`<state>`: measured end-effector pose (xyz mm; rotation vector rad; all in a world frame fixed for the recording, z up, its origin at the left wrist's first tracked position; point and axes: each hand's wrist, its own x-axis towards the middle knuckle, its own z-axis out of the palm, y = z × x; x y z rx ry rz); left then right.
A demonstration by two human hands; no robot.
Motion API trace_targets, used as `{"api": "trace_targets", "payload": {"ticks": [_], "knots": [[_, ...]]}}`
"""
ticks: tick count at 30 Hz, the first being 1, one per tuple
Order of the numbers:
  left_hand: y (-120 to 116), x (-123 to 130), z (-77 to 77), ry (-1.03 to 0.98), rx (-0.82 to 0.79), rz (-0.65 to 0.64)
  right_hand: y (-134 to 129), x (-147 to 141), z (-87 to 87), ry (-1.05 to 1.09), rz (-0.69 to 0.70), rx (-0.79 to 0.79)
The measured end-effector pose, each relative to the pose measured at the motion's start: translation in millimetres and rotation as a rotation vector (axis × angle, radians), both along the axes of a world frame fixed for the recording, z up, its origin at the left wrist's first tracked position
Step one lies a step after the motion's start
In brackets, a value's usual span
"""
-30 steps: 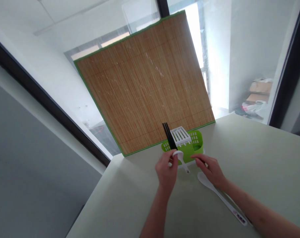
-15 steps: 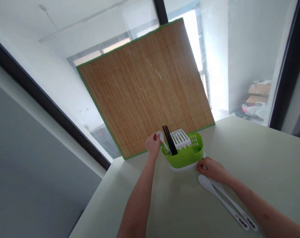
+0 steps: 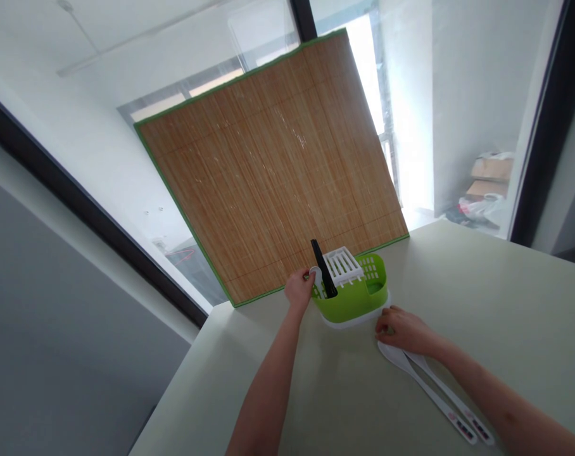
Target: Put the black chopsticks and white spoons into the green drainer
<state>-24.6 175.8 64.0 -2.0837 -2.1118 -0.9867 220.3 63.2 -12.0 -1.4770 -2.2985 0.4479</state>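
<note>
Head view: the left hand (image 3: 299,290) is at the left end of the green utensil caddy (image 3: 356,297), its grip closed on a small white spoon (image 3: 316,280) standing in the caddy's left compartment, just beside the black chopsticks (image 3: 323,273). A white slotted insert (image 3: 343,264) sits in the caddy's middle. The right hand (image 3: 404,330) rests on the pale counter (image 3: 482,304) just right of the caddy's white base, fingers curled down over the bowls of two long white spoons (image 3: 434,396); whether it clamps them I cannot tell. A bamboo mat (image 3: 268,158) leans behind.
</note>
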Motion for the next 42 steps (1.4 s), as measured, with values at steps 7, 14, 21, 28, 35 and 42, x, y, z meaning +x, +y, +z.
{"api": "trace_targets", "payload": {"ticks": [7, 14, 21, 28, 35, 42], "knots": [[-6, -6, 2.8, 0.014, -0.012, -0.064, 0, -2, 0.5, -0.037, 0.071, 0.01], [-39, -12, -6.0, -0.266, 0.518, 0.007, -1, -3, -1.4, -0.083, 0.065, 0.037], [-112, 16, -50.2, -0.544, 0.492, -0.149, -3, -8, 16.8, 0.036, 0.011, 0.172], [-156, 50, -77.3, -0.544, 0.271, -0.457, -22, -25, 21.2, 0.549, 0.005, 0.641], [-163, 59, -83.6, -0.452, 0.26, -0.486, -38, -33, 12.2, 0.478, 0.107, 0.841], [-169, 58, -79.5, -0.502, 0.324, -0.442, -44, -36, 15.5, 0.457, 0.144, 0.868]]}}
